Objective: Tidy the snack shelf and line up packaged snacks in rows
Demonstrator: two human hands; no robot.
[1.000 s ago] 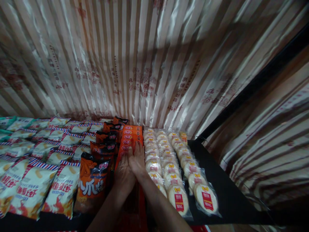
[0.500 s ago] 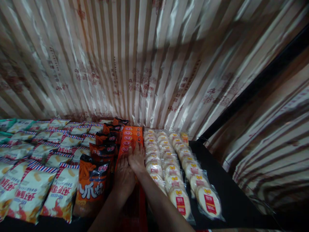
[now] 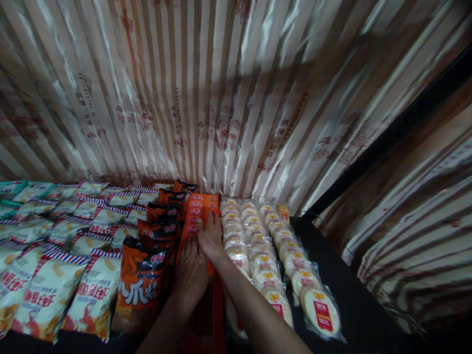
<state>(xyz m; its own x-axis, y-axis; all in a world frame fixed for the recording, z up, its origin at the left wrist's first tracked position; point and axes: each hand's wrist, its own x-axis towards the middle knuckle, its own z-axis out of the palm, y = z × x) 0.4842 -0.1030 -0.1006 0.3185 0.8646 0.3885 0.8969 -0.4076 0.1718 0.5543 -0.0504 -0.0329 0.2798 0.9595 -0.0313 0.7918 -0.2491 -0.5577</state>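
Note:
Both my hands lie flat on a row of orange snack packs [image 3: 199, 209] that runs away from me on a dark shelf. My left hand [image 3: 191, 270] rests palm down on the near part of the row, fingers stretched out. My right hand [image 3: 211, 235] lies just ahead of it and to the right, fingers extended over the packs, its edge beside the clear bags of round rice crackers [image 3: 258, 246]. Neither hand grips anything. Dark orange chip bags [image 3: 142, 285] stand just left of my left hand.
White snack bags with red and blue striped tops [image 3: 51, 275] fill the shelf's left side. A bare black shelf surface [image 3: 354, 305] lies right of the crackers. A striped satin curtain [image 3: 221, 98] hangs behind, with a black frame bar [image 3: 387, 132] at right.
My right hand has slid slightly farther along the orange packs, and my left hand stays flat behind it. The view has shifted a little.

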